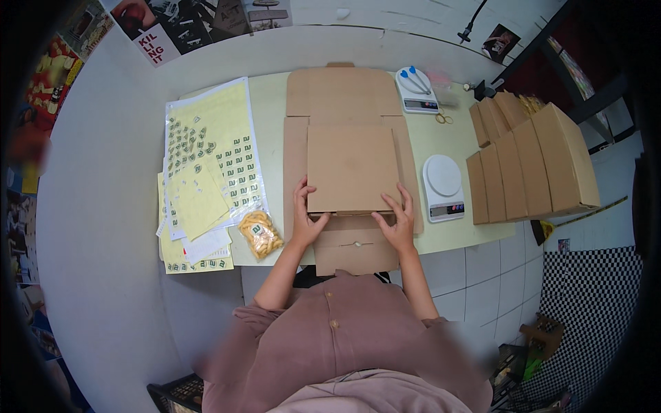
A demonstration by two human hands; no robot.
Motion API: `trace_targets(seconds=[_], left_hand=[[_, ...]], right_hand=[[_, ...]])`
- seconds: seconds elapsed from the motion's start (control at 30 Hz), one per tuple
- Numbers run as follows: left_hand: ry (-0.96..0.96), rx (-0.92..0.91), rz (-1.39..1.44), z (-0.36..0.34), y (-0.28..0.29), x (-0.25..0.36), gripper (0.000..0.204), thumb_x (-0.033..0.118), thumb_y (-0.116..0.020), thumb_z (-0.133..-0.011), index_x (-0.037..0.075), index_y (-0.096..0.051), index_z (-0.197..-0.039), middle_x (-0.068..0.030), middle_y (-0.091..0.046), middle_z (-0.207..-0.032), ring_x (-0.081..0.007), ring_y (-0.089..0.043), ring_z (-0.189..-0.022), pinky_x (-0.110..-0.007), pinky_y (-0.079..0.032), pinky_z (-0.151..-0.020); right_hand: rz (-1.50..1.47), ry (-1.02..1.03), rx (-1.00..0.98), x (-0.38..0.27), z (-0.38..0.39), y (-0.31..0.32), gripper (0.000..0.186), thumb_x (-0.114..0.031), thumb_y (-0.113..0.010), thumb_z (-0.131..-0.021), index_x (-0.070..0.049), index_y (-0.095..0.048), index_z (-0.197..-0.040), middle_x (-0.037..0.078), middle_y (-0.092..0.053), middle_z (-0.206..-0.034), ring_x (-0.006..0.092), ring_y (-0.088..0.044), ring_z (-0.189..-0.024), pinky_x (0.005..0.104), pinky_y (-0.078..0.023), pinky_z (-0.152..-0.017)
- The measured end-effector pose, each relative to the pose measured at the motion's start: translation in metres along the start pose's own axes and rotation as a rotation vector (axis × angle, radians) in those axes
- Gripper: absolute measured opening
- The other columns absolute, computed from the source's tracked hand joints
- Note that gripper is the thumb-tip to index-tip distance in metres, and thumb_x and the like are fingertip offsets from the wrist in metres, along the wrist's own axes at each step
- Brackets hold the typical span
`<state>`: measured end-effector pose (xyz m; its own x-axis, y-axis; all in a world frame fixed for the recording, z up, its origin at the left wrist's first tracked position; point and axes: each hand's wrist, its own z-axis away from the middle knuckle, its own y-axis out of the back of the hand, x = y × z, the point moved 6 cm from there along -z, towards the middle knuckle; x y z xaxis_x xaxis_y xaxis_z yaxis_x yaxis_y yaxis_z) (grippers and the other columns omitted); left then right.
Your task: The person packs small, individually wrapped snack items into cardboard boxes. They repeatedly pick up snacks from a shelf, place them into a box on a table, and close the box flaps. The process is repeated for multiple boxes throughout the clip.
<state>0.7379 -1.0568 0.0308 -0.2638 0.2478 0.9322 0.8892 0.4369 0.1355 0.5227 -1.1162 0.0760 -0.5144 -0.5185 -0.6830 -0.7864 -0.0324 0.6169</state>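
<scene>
A square brown cardboard box lies in front of me, its top panel flat and facing up. My left hand grips its near left corner, fingers along the side and thumb at the front edge. At the near right corner my right hand holds it likewise, with fingertips on the top. Beneath and around the box spreads unfolded brown cardboard with flaps. A slotted cardboard flap sticks out toward me over the table's near edge. Whatever is inside the box is hidden.
Sticker sheets and a bag of pale yellow snack sticks lie on the left of the table. Rightward are a white kitchen scale, another scale with blue-handled tool, gold scissors, and several upright cardboard boxes.
</scene>
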Motion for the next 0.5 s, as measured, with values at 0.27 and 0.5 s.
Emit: trace_targets(seconds=[0.27, 0.5], left_hand=[[0.127, -0.065, 0.034, 0.007, 0.001, -0.005, 0.036, 0.014, -0.056, -0.077, 0.008, -0.036, -0.107, -0.0207, -0.011, -0.136, -0.0346, -0.013, -0.127, -0.043, -0.015, -0.102], [0.093, -0.094, -0.234, -0.005, 0.006, 0.004, 0.033, 0.017, -0.057, -0.076, 0.007, -0.041, -0.102, -0.0228, -0.015, -0.134, -0.0388, -0.014, -0.125, -0.044, -0.015, -0.102]], right_hand=[[0.005, -0.011, 0.113, 0.01, 0.002, -0.007, 0.025, -0.016, -0.067, -0.068, -0.003, -0.06, -0.089, 0.019, -0.038, -0.12, 0.0347, -0.037, -0.113, 0.0412, -0.032, -0.093], [0.006, -0.101, 0.092, 0.009, -0.002, -0.01, 0.021, -0.016, -0.067, -0.068, -0.006, -0.06, -0.085, 0.019, -0.039, -0.118, 0.0351, -0.037, -0.112, 0.0437, -0.028, -0.094]])
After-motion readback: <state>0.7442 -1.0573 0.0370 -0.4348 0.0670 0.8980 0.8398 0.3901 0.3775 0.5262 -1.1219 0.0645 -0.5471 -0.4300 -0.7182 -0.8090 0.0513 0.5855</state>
